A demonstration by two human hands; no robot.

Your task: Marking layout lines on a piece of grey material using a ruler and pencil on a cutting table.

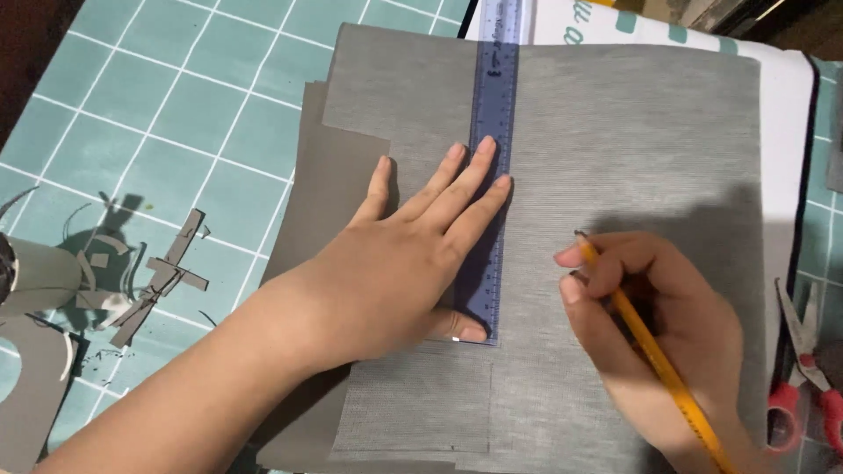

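blue ruler (493, 175) lay near-to-far on the grey sheet (615, 175), left hand (413, 254) flat, fingers spread; right hand (650, 325), just right, pinched a yellow pencil (654, 355).

A teal cutting mat (176, 105) with white grid lines covers the table. Grey paper scraps (162, 281) lie at its left. Red-handled scissors (806, 360) rest at the right edge.

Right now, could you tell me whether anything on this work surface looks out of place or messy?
Only the grey paper offcuts strewn over the teal cutting mat at the left. The blue ruler lies straight on the grey sheet under the left hand; the right hand holds a yellow pencil.
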